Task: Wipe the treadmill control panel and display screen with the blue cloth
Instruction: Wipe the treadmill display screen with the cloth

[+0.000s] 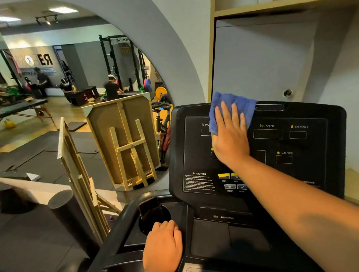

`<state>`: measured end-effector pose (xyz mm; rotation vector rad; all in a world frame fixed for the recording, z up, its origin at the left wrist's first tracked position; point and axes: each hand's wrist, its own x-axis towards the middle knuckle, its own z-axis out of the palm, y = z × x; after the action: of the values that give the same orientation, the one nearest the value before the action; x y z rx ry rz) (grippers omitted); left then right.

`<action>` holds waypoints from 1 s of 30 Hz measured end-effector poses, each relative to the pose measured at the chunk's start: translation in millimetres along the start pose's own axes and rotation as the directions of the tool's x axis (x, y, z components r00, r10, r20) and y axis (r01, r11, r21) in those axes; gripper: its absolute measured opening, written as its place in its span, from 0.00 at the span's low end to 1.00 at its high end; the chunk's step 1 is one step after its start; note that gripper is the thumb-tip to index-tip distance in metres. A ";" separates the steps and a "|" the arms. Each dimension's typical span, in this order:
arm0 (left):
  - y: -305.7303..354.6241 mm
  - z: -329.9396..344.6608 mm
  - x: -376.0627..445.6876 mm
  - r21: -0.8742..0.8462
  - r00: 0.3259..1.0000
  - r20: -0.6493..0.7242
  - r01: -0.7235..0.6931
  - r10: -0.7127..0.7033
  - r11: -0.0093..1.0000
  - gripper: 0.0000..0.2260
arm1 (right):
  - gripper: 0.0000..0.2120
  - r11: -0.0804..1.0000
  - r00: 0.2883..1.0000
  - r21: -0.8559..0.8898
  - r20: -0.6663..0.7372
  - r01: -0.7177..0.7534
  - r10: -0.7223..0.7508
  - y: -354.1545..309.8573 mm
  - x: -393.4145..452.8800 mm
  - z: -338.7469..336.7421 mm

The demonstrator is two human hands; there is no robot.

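Two hands, right hand [230, 138] flat on blue cloth [230, 107], left hand [163, 250] resting on console [208, 236]

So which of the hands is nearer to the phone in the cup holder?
The left. The left hand rests on the console edge just below the phone, while the right hand presses the blue cloth on the display panel, up and right.

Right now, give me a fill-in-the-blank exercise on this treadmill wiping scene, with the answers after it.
1. The right hand presses a cloth whose colour is ____.
2. The left hand rests on the console beside a cup holder holding a ____.
3. On the control panel, the label just right of SPEED reads ____.
4. The yellow triangle at the lower left marks the word ____.

Answers: blue; phone; DISTANCE; CAUTION
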<state>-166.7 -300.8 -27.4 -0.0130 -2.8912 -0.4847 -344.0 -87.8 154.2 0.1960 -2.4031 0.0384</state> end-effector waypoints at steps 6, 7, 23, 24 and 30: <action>-1.9 -0.4 -0.8 -0.016 1.000 0.003 0.016 -0.016 1.000 0.17 | 0.34 0.940 0.936 0.044 0.096 0.337 -0.340 -73.0 28.1 3.8; -2.0 0.1 -1.5 -0.016 1.000 0.002 0.017 -0.017 1.000 0.18 | 0.34 0.903 0.894 0.041 0.127 0.427 -0.429 -75.9 25.4 6.6; -1.1 1.7 -2.2 -0.059 0.999 0.016 0.048 -0.047 0.997 0.15 | 0.34 0.999 0.996 0.031 0.091 0.018 -0.020 44.5 -68.1 3.9; -1.3 2.4 -2.2 -0.058 0.999 0.014 0.051 -0.051 0.997 0.15 | 0.34 0.999 0.994 0.035 0.098 0.035 -0.039 34.5 -70.0 5.3; -1.8 7.2 -1.8 -0.062 0.997 0.014 0.075 -0.074 0.995 0.14 | 0.36 0.866 0.831 0.027 0.266 0.499 -0.488 8.0 -143.0 32.2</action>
<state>-166.5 -300.0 -35.0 0.0833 -2.8953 -0.5899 -261.6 -63.9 35.1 0.8478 -2.5372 -0.2987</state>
